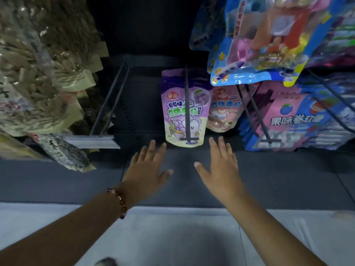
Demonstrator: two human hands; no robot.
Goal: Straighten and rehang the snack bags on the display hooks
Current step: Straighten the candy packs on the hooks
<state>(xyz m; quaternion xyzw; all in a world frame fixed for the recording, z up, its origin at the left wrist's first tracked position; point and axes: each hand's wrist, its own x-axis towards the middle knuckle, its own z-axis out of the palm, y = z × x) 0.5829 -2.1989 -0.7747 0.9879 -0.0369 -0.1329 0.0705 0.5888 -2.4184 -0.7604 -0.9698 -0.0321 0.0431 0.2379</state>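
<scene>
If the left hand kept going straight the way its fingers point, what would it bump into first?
Most likely the purple grape-picture snack pouch hanging on the dark metal hook. The open left hand aims up toward the pouch's bottom left corner, though depth is hard to judge, so it might slip just beside it.

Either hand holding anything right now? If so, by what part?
Nothing held. The left hand and right hand are both open with fingers spread, just short of the purple snack bag on its hook, touching nothing.

Left hand [148,168] and right hand [221,167] reached forward side by side, palms down, fingers straight and spread, holding nothing
</scene>
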